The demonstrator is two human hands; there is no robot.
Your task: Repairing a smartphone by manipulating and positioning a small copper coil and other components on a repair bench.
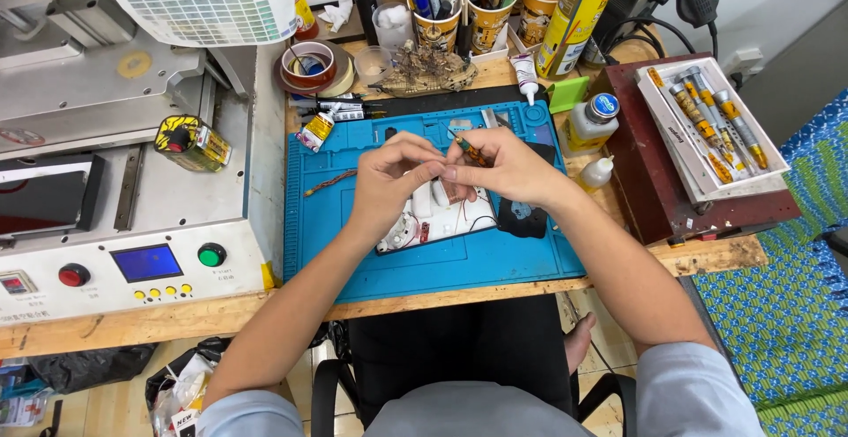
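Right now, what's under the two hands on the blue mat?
Under the left hand and right hand lies a white opened device with thin wires on the blue mat; its middle is covered.

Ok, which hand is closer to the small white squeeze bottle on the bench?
Right. The right hand is just left of the squeeze bottle, with a gap; the left hand lies beyond it, farther left.

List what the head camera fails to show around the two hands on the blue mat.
- Head view: the middle of the white opened device is covered by the left hand and right hand.
- The tip of the small tool is too small to make out.
- The dark object lies partly under the right wrist.
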